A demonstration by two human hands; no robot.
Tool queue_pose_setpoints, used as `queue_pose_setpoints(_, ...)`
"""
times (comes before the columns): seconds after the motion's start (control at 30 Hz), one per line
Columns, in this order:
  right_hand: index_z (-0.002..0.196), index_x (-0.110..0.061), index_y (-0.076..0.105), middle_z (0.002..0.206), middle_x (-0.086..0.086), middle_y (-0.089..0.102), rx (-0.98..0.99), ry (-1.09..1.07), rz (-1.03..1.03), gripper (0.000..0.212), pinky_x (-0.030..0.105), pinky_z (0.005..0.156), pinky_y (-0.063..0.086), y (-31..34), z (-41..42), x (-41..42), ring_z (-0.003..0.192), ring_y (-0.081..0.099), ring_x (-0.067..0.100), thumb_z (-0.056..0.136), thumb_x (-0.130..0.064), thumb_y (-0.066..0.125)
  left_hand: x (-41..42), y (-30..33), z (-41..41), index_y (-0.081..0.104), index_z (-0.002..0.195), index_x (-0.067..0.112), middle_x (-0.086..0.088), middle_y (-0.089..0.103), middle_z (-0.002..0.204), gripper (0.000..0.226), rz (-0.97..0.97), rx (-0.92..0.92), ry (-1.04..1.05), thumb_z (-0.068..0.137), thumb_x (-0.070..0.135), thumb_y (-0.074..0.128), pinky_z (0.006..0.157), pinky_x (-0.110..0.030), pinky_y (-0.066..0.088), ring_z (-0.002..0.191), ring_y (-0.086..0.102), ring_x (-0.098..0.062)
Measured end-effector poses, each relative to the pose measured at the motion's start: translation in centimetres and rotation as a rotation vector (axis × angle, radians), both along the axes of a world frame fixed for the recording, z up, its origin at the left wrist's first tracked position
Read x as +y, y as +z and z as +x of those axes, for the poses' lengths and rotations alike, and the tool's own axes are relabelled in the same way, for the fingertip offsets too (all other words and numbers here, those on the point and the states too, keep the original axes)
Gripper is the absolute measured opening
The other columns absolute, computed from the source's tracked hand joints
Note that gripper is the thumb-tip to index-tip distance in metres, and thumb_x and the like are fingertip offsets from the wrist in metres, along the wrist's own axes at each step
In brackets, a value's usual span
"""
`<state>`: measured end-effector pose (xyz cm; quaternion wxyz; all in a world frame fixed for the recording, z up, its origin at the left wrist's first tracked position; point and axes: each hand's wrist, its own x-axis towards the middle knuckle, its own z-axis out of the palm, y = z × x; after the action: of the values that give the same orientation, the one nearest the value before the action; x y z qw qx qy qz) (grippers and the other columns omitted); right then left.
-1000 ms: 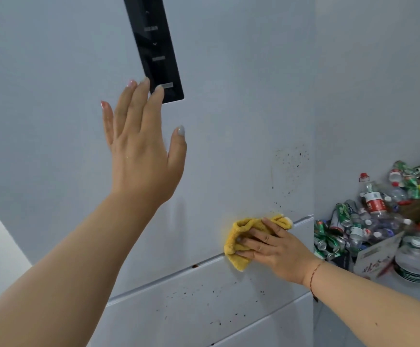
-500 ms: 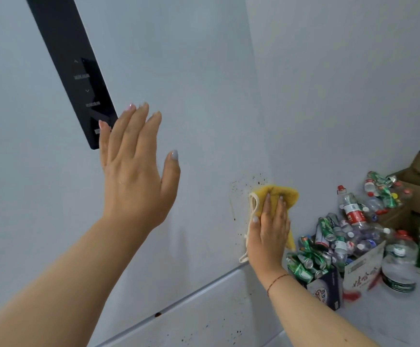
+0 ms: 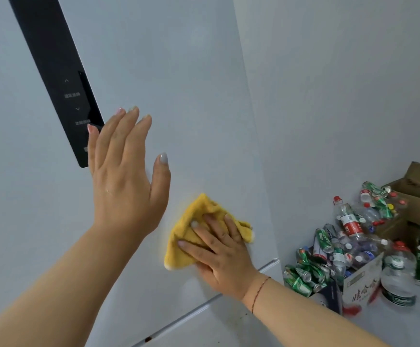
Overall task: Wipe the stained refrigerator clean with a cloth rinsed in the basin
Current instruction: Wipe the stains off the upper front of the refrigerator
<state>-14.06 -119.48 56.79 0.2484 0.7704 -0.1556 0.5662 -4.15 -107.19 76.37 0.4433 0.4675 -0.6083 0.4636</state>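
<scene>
The white refrigerator (image 3: 179, 96) fills the left and middle of the head view, with a black control strip (image 3: 61, 83) on its upper door. My right hand (image 3: 221, 251) presses a crumpled yellow cloth (image 3: 186, 241) flat against the door, just above the seam to the lower drawer. My left hand (image 3: 126, 176) rests flat on the door with fingers spread, beside the bottom end of the control strip. A small dark spot (image 3: 148, 339) sits at the seam near the bottom edge. No basin is in view.
A white wall (image 3: 341, 96) stands to the right of the refrigerator. On the floor at the right lie a heap of crushed green cans (image 3: 304, 274), plastic bottles (image 3: 349, 224) and cardboard boxes (image 3: 419, 196).
My right hand has slid the cloth left and down, away from the door's right edge; the specks seen there before no longer show. The view has shifted slightly. My left hand stays on the door.
</scene>
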Motion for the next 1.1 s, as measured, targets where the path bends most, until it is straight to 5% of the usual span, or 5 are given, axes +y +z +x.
queue_pose_setpoints(0.37, 0.137, -0.041, 0.044, 0.148, -0.012, 0.037, 0.457, -0.148, -0.220, 0.051, 0.041, 0.118, 0.020, -3.5, -10.4, -6.6, 0.138, 0.034, 0.016, 0.094, -0.017, 0.054, -0.7, -1.0, -0.7, 0.053, 0.132, 0.000, -0.016, 0.048, 0.142, 0.045, 0.007, -0.003, -0.011, 0.094, 0.023, 0.042, 0.120, -0.048, 0.012, 0.139, 0.034, -0.030)
queue_pose_setpoints(0.6, 0.150, -0.033, 0.025, 0.158, -0.006, 0.020, -0.033, -0.108, 0.442, 0.087, 0.049, 0.105, 0.042, -3.9, -13.7, -5.6, 0.140, 0.025, 0.016, 0.083, 0.009, 0.062, 1.0, -1.5, 0.3, 0.052, 0.131, -0.003, -0.018, 0.048, 0.142, 0.045, 0.034, 0.008, 0.020, 0.094, 0.021, 0.044, 0.120, -0.034, 0.011, 0.140, 0.032, -0.026)
queue_pose_setpoints(0.83, 0.120, -0.026, 0.063, 0.117, 0.009, 0.068, -1.270, 1.151, 1.437, 0.035, 0.055, 0.082, 0.054, 4.3, -10.5, 6.1, 0.104, 0.066, 0.030, 0.102, -0.034, 0.035, 4.0, -4.0, -0.5, 0.060, 0.122, 0.007, 0.006, 0.054, 0.125, 0.039, 0.202, 0.141, -0.160, 0.089, 0.022, 0.046, 0.105, -0.014, 0.030, 0.124, 0.044, -0.008)
queue_pose_setpoints(0.93, 0.137, -0.012, 0.048, 0.143, 0.018, 0.043, -0.896, 1.954, 1.610, 0.056, 0.064, 0.102, 0.036, 6.3, -9.3, 9.1, 0.131, 0.043, 0.037, 0.097, -0.050, 0.040, 5.8, -4.8, -1.5, 0.063, 0.113, 0.027, 0.024, 0.058, 0.111, 0.028, 0.433, 0.386, -0.229, 0.089, 0.032, 0.048, 0.081, 0.001, 0.035, 0.100, 0.056, 0.007)
queue_pose_setpoints(1.1, 0.120, -0.010, 0.067, 0.129, 0.022, 0.059, -0.888, 1.972, 1.820, 0.092, 0.070, 0.088, 0.041, 8.3, -7.8, 12.2, 0.114, 0.058, 0.046, 0.036, -0.033, 0.096, 7.3, -6.0, -1.0, 0.071, 0.087, 0.023, 0.007, 0.071, 0.087, 0.035, 0.962, 0.845, -0.239, 0.092, 0.050, 0.050, 0.080, -0.033, 0.055, 0.083, 0.066, -0.008)
